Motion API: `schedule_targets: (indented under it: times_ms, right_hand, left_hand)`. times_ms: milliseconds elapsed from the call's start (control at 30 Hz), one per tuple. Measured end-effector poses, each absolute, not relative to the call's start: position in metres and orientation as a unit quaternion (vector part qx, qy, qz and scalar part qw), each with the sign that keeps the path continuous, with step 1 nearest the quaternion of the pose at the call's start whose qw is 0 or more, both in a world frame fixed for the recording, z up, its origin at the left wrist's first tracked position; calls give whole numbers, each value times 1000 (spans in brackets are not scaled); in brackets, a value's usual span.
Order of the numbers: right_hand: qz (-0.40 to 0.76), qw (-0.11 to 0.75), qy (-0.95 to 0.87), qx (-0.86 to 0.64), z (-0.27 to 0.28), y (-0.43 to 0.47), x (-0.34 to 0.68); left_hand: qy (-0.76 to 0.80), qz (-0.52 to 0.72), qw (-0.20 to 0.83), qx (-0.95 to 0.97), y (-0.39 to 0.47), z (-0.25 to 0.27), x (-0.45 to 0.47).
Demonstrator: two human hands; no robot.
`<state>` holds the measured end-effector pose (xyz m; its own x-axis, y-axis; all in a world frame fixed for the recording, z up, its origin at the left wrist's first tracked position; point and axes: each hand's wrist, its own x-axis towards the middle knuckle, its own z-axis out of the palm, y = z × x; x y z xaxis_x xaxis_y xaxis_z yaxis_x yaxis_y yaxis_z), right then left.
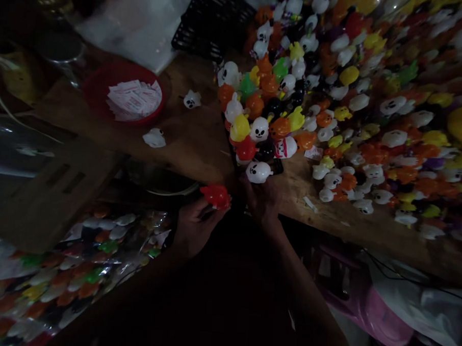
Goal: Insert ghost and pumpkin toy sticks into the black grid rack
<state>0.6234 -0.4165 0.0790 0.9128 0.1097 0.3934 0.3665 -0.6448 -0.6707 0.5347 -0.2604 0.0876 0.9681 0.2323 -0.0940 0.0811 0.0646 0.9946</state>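
Note:
In my left hand (198, 222) a small red plastic figure (216, 196) is held between thumb and fingers, just off the table's front edge. My right hand (263, 202) is at the near end of a black tray (279, 167). Its fingertips are hidden around a white skull-faced toy (258, 172), so whether they grip the toy or the tray rim cannot be made out. The tray is heaped with shiny orange, white, green, yellow and black Halloween figures.
A big pile of similar figures (385, 139) covers the table's right side. On the left stand a red bowl (89, 93) of printed slips and two loose white figures (192, 99). Black trays (212, 24) lie behind. Bagged figures (77, 273) sit lower left; a pink plastic object (381, 312), lower right.

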Motion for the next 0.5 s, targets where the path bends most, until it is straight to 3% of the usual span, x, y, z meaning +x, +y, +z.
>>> schedule_targets:
  times_ms: [167,367,500]
  right_hand:
    - [-100,364,-193,-906,81,-417,622]
    - [-98,470,-87,-873,84,-421,625]
    - [-64,480,-84,-871,78,-431,624]
  left_hand:
    - [118,48,736,665,-263,82,540]
    - [142,31,733,665,-258,77,547]
    - [152,73,728,665,-256,68,550]
